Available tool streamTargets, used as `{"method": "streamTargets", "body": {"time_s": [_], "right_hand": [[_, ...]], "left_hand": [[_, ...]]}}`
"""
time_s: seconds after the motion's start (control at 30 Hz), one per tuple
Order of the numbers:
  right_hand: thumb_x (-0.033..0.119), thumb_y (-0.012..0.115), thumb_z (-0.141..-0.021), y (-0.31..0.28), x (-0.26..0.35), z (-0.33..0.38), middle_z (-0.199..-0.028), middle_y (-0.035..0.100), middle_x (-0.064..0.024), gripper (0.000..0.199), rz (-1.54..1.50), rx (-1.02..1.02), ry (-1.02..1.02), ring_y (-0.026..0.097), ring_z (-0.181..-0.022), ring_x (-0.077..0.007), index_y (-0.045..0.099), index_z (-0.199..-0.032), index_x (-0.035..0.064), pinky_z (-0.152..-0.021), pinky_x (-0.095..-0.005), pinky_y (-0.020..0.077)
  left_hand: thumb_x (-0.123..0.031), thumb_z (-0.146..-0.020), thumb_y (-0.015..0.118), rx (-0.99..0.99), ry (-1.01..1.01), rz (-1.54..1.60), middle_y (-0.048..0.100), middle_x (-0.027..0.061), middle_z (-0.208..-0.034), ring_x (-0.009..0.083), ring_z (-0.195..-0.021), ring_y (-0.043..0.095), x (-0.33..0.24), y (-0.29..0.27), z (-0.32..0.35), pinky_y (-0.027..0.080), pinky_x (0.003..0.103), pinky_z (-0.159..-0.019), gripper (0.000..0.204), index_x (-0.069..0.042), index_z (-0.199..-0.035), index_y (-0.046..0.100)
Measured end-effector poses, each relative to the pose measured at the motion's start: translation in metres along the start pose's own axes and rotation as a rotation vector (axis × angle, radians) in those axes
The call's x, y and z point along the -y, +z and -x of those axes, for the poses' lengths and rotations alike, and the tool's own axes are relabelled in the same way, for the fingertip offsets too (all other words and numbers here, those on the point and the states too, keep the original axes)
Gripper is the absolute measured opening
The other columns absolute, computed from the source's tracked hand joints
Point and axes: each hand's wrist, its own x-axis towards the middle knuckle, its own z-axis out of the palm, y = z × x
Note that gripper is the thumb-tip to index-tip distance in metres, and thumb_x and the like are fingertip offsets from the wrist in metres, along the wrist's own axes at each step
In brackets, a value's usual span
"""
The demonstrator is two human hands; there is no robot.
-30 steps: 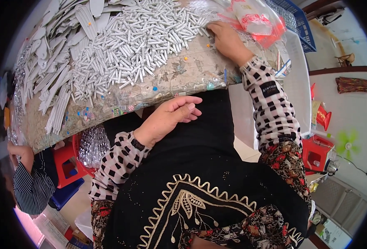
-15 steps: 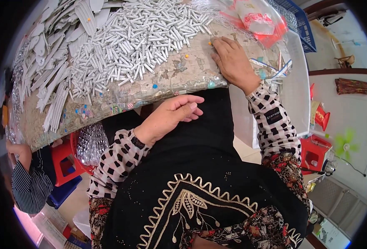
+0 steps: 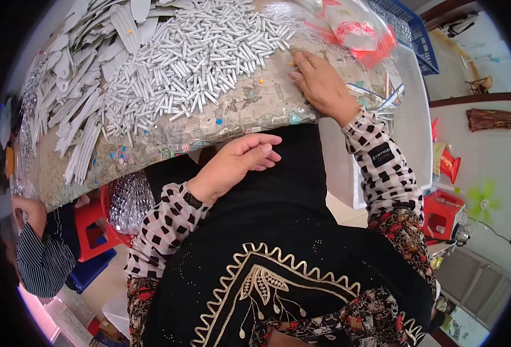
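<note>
My right hand (image 3: pixel 326 85) rests palm down on the tape-patched tabletop (image 3: pixel 235 110), fingers stretched toward the far side and thumb apart. Just beyond its fingertips lies the near right edge of a big heap of small whitish-grey rolled sticks (image 3: pixel 197 55). My left hand (image 3: pixel 232 165) hovers over my lap, in front of the table edge, touching nothing on the table. Its index finger points right and the others curl loosely, apart from one another, with nothing visible in them. To the left of the heap, long flat pale-grey strips (image 3: pixel 82 153) lie in a fanned pile.
White threads (image 3: pixel 287 17) and a red-and-clear plastic bag (image 3: pixel 353 34) lie at the back right. Beside the table are a white bin (image 3: pixel 406 139) and a blue crate (image 3: pixel 426 52). A striped sleeve (image 3: pixel 47 254) of another person and a red stool (image 3: pixel 87 225) are at left.
The view has shifted slightly. My right hand remains on the tabletop with its thumb and fingers moved a little, while my left hand keeps nearly the same pose.
</note>
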Motion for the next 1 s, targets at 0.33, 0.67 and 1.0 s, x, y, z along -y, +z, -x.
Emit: {"method": "streamTargets", "body": {"time_s": [0.33,0.67,1.0], "right_hand": [[0.027,0.056,-0.093,0.011,-0.001,-0.001,-0.109,0.059,-0.0225,0.052,-0.011,-0.030,0.015,0.055,-0.100,-0.0381,0.045,-0.130,-0.0068,-0.089,-0.0430,0.0428],[0.036,0.055,-0.094,0.003,-0.021,0.018,-0.108,0.058,-0.0246,0.058,0.187,-0.098,0.132,0.054,-0.100,-0.0396,0.044,-0.128,-0.0101,-0.089,-0.0438,0.0431],[0.034,0.053,-0.094,-0.019,0.008,-0.012,-0.111,0.062,-0.0204,0.050,0.286,0.114,0.182,0.058,-0.101,-0.0367,0.051,-0.129,-0.0025,-0.087,-0.0442,0.0457]], "left_hand": [[-0.028,-0.102,0.046,-0.004,0.005,0.004,0.063,0.0117,-0.114,0.0179,-0.105,0.060,0.001,0.000,-0.001,0.046,0.031,-0.094,0.040,-0.004,-0.133,0.049],[-0.028,-0.102,0.048,0.010,-0.026,0.007,0.063,0.0109,-0.113,0.0166,-0.103,0.060,0.000,0.001,-0.007,0.047,0.030,-0.093,0.039,-0.004,-0.133,0.050],[-0.017,-0.099,0.054,0.083,0.315,-0.321,0.065,0.0075,-0.107,0.0111,-0.097,0.059,-0.064,0.020,0.055,0.047,0.027,-0.089,0.033,-0.003,-0.129,0.055]]}}
